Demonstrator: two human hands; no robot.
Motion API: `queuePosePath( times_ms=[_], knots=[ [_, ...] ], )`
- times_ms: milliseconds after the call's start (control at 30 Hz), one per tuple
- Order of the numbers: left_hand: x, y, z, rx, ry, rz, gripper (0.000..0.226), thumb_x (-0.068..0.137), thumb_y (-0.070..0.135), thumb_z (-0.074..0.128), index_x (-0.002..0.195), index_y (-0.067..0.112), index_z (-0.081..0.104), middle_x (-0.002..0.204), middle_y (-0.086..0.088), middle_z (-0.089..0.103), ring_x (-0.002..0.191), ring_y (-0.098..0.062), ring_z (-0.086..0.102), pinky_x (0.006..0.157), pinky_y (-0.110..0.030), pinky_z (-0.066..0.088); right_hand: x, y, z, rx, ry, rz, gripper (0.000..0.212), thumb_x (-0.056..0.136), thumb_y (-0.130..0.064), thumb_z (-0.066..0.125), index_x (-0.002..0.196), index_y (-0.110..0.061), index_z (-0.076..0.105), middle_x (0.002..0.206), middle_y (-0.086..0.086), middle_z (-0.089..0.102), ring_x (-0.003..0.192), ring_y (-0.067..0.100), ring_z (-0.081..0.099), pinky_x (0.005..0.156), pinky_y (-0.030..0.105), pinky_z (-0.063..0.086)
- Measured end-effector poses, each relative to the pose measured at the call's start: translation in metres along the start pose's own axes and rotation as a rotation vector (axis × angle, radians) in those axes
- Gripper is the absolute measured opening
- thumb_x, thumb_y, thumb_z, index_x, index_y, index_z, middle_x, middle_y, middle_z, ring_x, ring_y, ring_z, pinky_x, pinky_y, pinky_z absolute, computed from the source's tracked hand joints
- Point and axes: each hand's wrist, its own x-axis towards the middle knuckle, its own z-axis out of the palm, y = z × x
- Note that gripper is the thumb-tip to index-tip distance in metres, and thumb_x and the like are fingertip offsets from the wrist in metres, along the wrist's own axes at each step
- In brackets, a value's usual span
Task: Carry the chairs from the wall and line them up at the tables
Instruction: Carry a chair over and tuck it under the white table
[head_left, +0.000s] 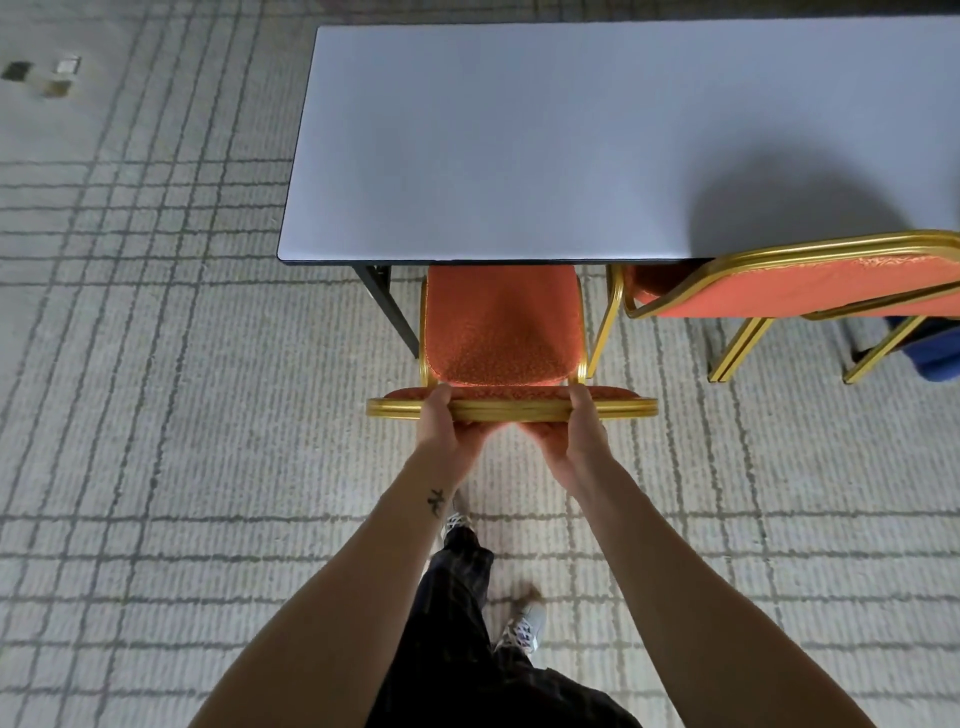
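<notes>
orange chair (501, 332) in left hand (442, 431) and right hand (583, 434), at table (519, 130)

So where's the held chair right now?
Head view, centre: the chair has its seat partly under the near edge of the table, beside the table leg, a second chair to its right; left hand and right hand grip its backrest.

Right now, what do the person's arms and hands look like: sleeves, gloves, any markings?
The left hand and the right hand are bare, no gloves, and no watch or bracelet shows. The arms are uncovered to the frame's edge, with no sleeves in view. A small dark tattoo sits near the left wrist.
</notes>
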Motion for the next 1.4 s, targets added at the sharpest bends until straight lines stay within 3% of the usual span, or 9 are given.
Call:
queuePosePath(
  times_ms=[300, 600, 900, 1133, 1267, 1400],
  knots=[
    [0.06, 0.048, 0.061, -0.031, -0.012, -0.024, 0.04, 0.094, 0.009, 0.055, 0.132, -0.002, 0.048, 0.13, -0.038, 0.053, 0.119, -0.058, 0.054, 0.094, -0.075, 0.048, 0.057, -0.046, 0.06, 0.024, -0.028, -0.027, 0.039, 0.1, -0.023, 0.062, 0.13, 0.001, 0.054, 0.129, 0.028, 0.065, 0.11, 0.039, 0.07, 0.094, 0.055, 0.057],
    [0.114, 0.088, 0.124, -0.003, 0.001, -0.04, 0.035, 0.094, 0.011, 0.057, 0.127, -0.002, 0.053, 0.126, -0.034, 0.059, 0.116, -0.055, 0.056, 0.094, -0.073, 0.048, 0.109, -0.094, 0.116, 0.0, -0.024, -0.078, 0.043, 0.099, -0.026, 0.062, 0.132, 0.0, 0.055, 0.124, 0.025, 0.068, 0.109, 0.038, 0.071, 0.088, 0.055, 0.06],
    [0.151, 0.102, 0.153, -0.011, -0.01, -0.03, 0.041, 0.094, 0.013, 0.054, 0.131, -0.004, 0.05, 0.128, -0.032, 0.06, 0.117, -0.053, 0.057, 0.095, -0.074, 0.047, 0.142, -0.114, 0.138, 0.02, -0.015, -0.069, 0.02, 0.1, -0.023, 0.06, 0.109, -0.005, 0.059, 0.105, 0.019, 0.071, 0.099, 0.034, 0.073, 0.093, 0.057, 0.057],
    [0.151, 0.101, 0.144, -0.006, -0.045, -0.035, 0.039, 0.094, 0.012, 0.056, 0.13, -0.004, 0.053, 0.125, -0.034, 0.062, 0.115, -0.054, 0.06, 0.094, -0.072, 0.05, 0.138, -0.112, 0.135, -0.007, -0.03, -0.083, 0.021, 0.1, -0.023, 0.058, 0.11, -0.005, 0.06, 0.107, 0.02, 0.07, 0.107, 0.036, 0.071, 0.095, 0.056, 0.056],
    [0.147, 0.098, 0.138, 0.148, -0.08, -0.01, 0.045, 0.099, 0.03, 0.054, 0.131, 0.0, 0.054, 0.121, -0.029, 0.068, 0.109, -0.045, 0.068, 0.098, -0.062, 0.053, 0.132, -0.11, 0.139, -0.056, -0.001, -0.105, 0.036, 0.102, -0.032, 0.056, 0.124, -0.003, 0.058, 0.113, 0.022, 0.069, 0.109, 0.036, 0.071, 0.091, 0.053, 0.059],
    [0.13, 0.1, 0.137, 0.329, 0.007, -0.043, 0.061, 0.094, 0.058, 0.057, 0.128, 0.007, 0.059, 0.115, -0.022, 0.072, 0.102, -0.035, 0.073, 0.095, -0.051, 0.057, 0.111, -0.11, 0.144, -0.067, 0.011, -0.058, 0.045, 0.099, -0.04, 0.059, 0.126, -0.003, 0.058, 0.108, 0.022, 0.066, 0.1, 0.033, 0.069, 0.082, 0.045, 0.062]
  ],
)
